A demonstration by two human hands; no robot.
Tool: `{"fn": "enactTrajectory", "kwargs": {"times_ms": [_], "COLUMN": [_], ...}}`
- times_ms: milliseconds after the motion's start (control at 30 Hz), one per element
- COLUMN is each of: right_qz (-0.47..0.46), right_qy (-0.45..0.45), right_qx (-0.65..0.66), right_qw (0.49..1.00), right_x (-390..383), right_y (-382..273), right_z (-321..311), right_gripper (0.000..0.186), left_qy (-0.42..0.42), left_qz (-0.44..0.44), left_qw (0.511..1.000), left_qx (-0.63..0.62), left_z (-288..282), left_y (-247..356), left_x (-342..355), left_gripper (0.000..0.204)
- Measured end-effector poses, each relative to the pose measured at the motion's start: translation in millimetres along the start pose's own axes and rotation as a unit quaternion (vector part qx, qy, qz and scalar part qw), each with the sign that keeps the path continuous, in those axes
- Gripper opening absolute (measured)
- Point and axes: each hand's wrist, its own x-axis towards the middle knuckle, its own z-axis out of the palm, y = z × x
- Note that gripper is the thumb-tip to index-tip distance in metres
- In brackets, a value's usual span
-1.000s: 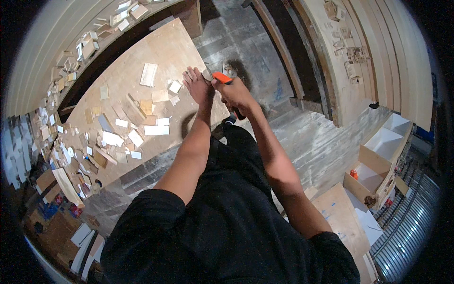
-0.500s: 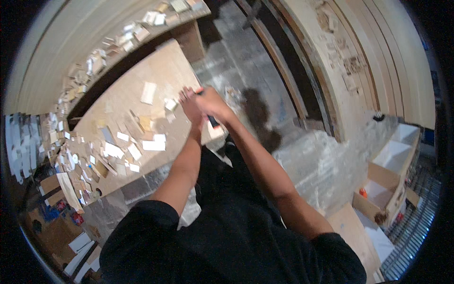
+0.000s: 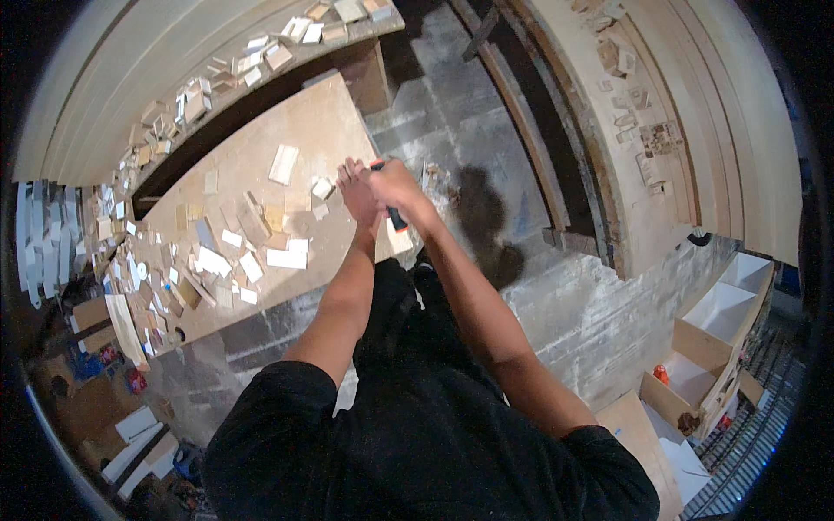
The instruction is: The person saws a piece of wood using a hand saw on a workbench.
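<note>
At the right edge of the plywood worktable, my right hand is closed around a tool with a black and orange handle. Its working part is hidden under my hands, so I cannot tell its kind. My left hand rests beside it on the tabletop, palm down with the fingers stretched and spread. Whether something thin lies beneath that palm cannot be seen. Left of my fingers are a small white-topped wood block and a flat pale wood piece.
Several wood offcuts and white pieces are scattered over the table's left side. More blocks line a shelf behind. Dark-framed boards stand to the right, across the concrete floor. An open divided wooden box sits at far right.
The whole view has shifted slightly to the right. Both hands stay at the table's edge, with the tool still in the right one and little visible movement between them.
</note>
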Motion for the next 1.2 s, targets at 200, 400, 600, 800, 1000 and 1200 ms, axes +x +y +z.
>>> {"fn": "enactTrajectory", "kwargs": {"times_ms": [200,400,600,800,1000,1200], "right_qz": [0.031,0.050,0.102,0.078,0.119,0.149], "right_qy": [-0.004,-0.010,0.017,0.027,0.040,0.033], "right_qx": [-0.049,-0.054,-0.062,-0.077,-0.091,-0.058], "right_qw": [0.998,0.997,0.993,0.994,0.988,0.987], "right_x": [-8.3,1.3,-6.5,-4.4,-17.1,-24.7], "right_y": [9.2,16.5,7.8,19.2,-4.6,-7.0], "right_z": [1.6,-13.9,5.5,0.6,16.5,22.6], "right_gripper": [0.043,0.039,0.039,0.048,0.043,0.042], "left_qy": [-0.019,-0.063,-0.031,-0.039,-0.057,-0.032], "left_qz": [0.026,-0.029,-0.023,-0.014,-0.020,-0.003], "left_qw": [0.993,0.995,0.995,0.991,0.997,0.995], "left_qx": [0.112,0.076,0.089,0.129,0.041,0.096], "left_z": [6.5,-0.5,2.0,-2.0,-21.1,-19.4], "left_y": [-10.2,7.1,1.5,2.6,5.8,1.9], "left_x": [7.5,8.0,-2.5,1.3,3.5,5.5], "left_gripper": [0.055,0.061,0.064,0.070,0.065,0.063]}}
